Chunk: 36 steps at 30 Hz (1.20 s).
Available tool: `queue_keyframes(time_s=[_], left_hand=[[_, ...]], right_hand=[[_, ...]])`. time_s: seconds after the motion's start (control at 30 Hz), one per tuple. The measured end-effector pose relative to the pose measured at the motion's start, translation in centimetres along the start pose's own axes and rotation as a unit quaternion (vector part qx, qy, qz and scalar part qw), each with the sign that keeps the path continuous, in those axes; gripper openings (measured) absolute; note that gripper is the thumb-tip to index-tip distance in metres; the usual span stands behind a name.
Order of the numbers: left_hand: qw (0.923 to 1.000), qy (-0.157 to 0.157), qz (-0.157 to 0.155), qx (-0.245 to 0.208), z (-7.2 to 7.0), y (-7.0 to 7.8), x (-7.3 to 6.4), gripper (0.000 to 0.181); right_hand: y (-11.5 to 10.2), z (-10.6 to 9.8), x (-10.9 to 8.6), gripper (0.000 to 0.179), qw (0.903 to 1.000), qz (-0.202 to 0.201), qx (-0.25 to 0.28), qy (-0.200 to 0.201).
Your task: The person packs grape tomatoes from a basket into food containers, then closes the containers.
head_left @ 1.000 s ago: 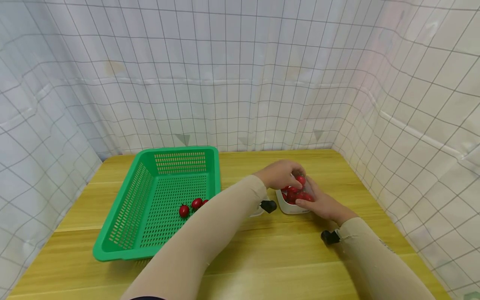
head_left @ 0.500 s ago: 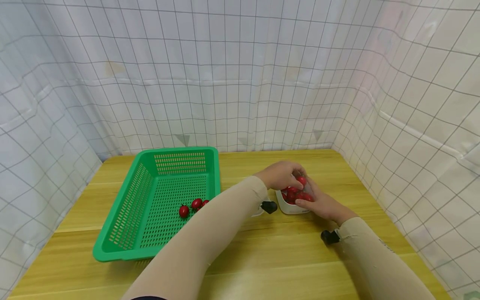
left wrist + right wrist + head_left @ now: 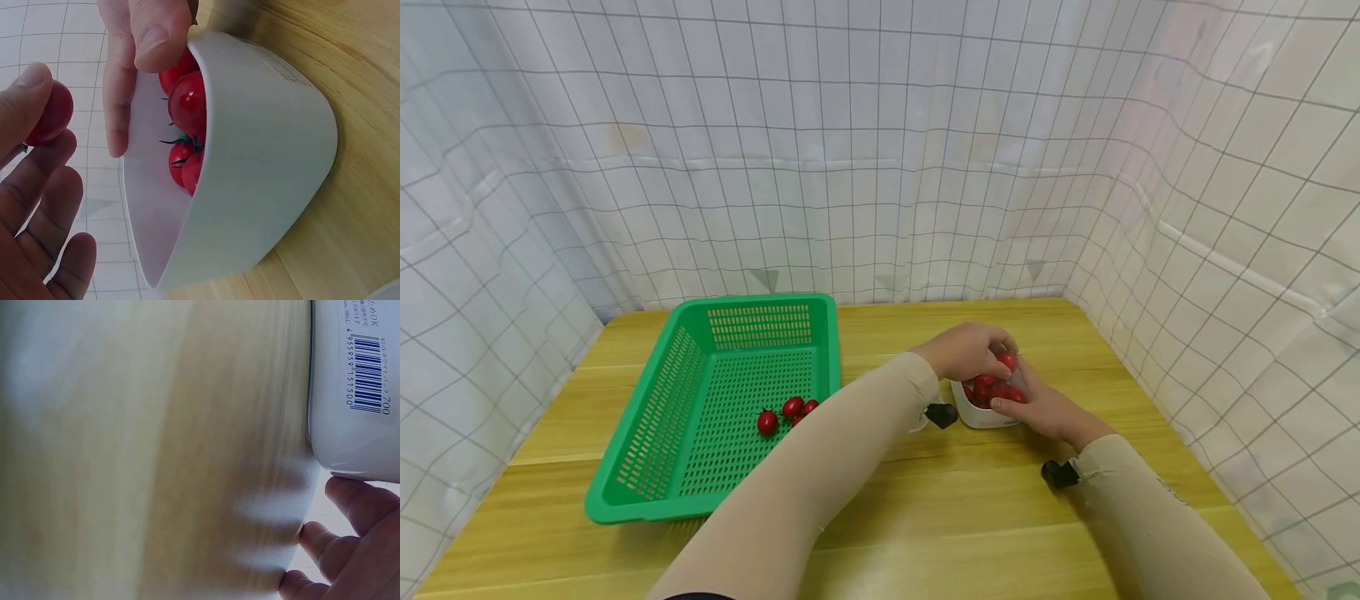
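Observation:
My left hand [image 3: 966,350] pinches a red cherry tomato [image 3: 55,115] between thumb and fingertips, above and beside the mouth of a white plastic container [image 3: 262,150]. Its other fingers hang loosely bent. Several cherry tomatoes [image 3: 187,103], some with green stems, lie inside the container. My right hand [image 3: 1048,410] grips the container's right side, the thumb over the rim. In the right wrist view, its fingers [image 3: 362,500] reach around a corner near the barcode [image 3: 369,375]. The left forearm hides part of the basket.
A green slotted basket [image 3: 658,508] stands on the left of the wooden table [image 3: 940,517], with several cherry tomatoes [image 3: 767,422] in it. Pale, curved-edged, a thing [image 3: 919,425] lies partly hidden under my left wrist. Grid-patterned white curtains [image 3: 880,167] surround the table's back and sides.
My left hand has shifted slightly to the right with the pinched cherry tomato. The right hand and the container have stayed in place.

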State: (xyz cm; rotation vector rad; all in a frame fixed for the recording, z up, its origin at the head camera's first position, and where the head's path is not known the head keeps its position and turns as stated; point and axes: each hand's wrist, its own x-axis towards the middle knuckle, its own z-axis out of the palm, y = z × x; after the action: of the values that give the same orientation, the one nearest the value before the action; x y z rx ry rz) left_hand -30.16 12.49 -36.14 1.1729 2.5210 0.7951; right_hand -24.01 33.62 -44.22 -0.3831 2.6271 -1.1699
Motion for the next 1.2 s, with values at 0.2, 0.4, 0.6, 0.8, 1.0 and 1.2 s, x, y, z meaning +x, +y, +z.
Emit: queue_keyframes(time_s=[0.2,0.4,0.6,0.8,1.0,1.2], left_hand=[[1.0000,-0.004,0.005,0.000,0.0,0.0,-0.2,0.048],[1.0000,-0.003,0.005,0.004,-0.5,0.0,-0.7,0.049],[0.9999,-0.012,0.006,0.010,-2.5,0.2,-1.6,0.052],[0.9998,-0.008,0.000,0.017,-5.7,0.1,-3.7,0.056],[0.9994,0.007,-0.022,0.025,-9.4,-0.7,-7.2,0.058],[0.9975,0.033,-0.051,0.037,-12.6,-3.0,-11.8,0.055]], right_hand=[[0.0,0.1,0.1,0.103,0.9999,-0.009,-0.008,-0.003],[0.1,0.3,0.2,0.104,0.9998,-0.015,-0.005,-0.011],[-0.1,0.3,0.1,0.114,0.9996,0.021,-0.015,-0.010],[-0.1,0.3,0.1,0.116,0.9979,0.058,-0.026,-0.010],[0.2,0.2,0.2,0.117,0.9975,0.065,-0.028,-0.002],[0.2,0.2,0.1,0.118,0.9984,0.050,-0.026,0.008]])
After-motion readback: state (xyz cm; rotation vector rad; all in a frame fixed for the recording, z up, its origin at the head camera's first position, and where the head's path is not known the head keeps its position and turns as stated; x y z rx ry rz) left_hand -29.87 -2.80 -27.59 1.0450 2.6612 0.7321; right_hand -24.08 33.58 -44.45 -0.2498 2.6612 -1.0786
